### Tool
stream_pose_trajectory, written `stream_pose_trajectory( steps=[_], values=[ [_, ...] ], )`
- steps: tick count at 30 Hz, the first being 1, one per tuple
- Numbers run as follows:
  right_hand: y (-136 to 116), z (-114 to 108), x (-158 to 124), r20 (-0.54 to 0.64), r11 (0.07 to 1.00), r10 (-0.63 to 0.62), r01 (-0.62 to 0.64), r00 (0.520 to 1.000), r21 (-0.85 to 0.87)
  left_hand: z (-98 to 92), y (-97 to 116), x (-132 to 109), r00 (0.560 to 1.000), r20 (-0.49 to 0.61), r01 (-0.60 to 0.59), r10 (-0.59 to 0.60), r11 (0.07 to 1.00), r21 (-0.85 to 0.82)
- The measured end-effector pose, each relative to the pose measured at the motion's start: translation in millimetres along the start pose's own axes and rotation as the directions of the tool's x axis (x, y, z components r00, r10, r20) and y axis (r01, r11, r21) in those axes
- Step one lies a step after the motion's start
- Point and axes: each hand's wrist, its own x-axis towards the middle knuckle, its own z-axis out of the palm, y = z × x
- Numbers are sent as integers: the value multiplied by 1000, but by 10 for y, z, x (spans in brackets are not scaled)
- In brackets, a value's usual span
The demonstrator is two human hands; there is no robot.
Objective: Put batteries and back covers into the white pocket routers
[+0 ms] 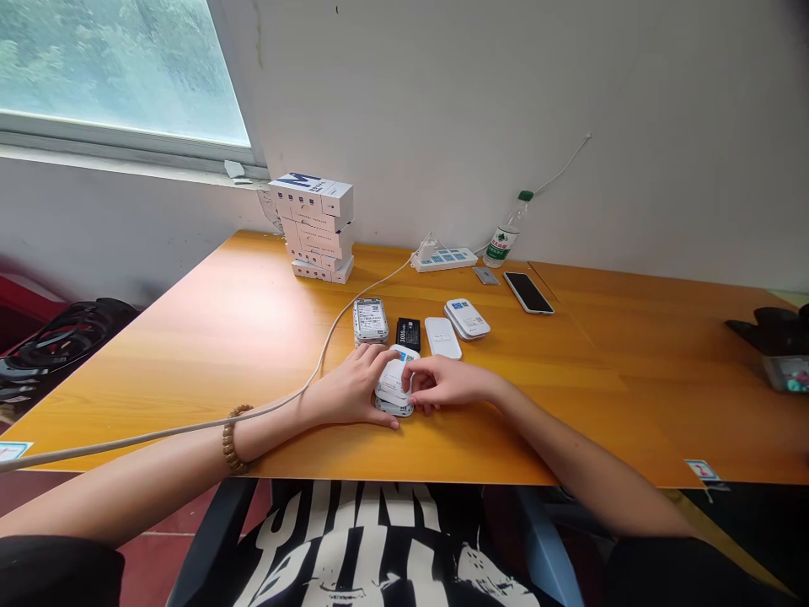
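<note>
A small white electronic device (393, 406) lies on the table in front of me, with a white cover (392, 379) bearing a blue label on top of it. The cover sits slightly askew, so the device's lower end shows. My left hand (363, 384) grips the left side, index finger at the top, thumb near the bottom. On the right edge, my right hand (436, 381) has its fingers curled in a pinch at the cover. Just beyond are a black battery (409, 335) marked 3000 mAh, a loose white cover (443, 338), a stack of uncovered devices (370, 320) and stacked labelled covers (468, 319).
Stacked white boxes (316, 223) stand at the back left. A power strip (444, 259), water bottle (504, 236), small grey card (486, 276) and phone (528, 292) lie or stand farther back. A white cable (329, 333) crosses over my left forearm.
</note>
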Motion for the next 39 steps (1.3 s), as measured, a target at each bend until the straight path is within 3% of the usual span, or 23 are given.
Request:
stream_pose_trajectory(
  steps=[3, 7, 10, 17, 28, 39],
  values=[
    [20, -8, 38, -162, 972, -126, 90, 979, -216, -5, 0, 3, 1000, 9, -8, 8, 1000, 20],
    [87, -49, 96, -465, 897, -290, 68, 836, -437, -15, 6, 7, 1000, 21, -10, 10, 999, 31],
    [134, -32, 135, -513, 833, -392, 58, 764, -549, -16, 9, 7, 1000, 6, -11, 11, 1000, 15],
    [181, 97, 179, -402, 748, -446, 86, 800, -658, 6, -15, 2, 999, 22, -26, 28, 997, -74],
    [214, 4, 177, -260, 697, -531, 240, 807, -676, 17, -69, 3, 999, 47, 19, -9, 980, -198],
    [168, -8, 106, -213, 757, -470, 267, 857, -596, 13, -74, 17, 999, 24, -31, 35, 986, -165]
  ],
)
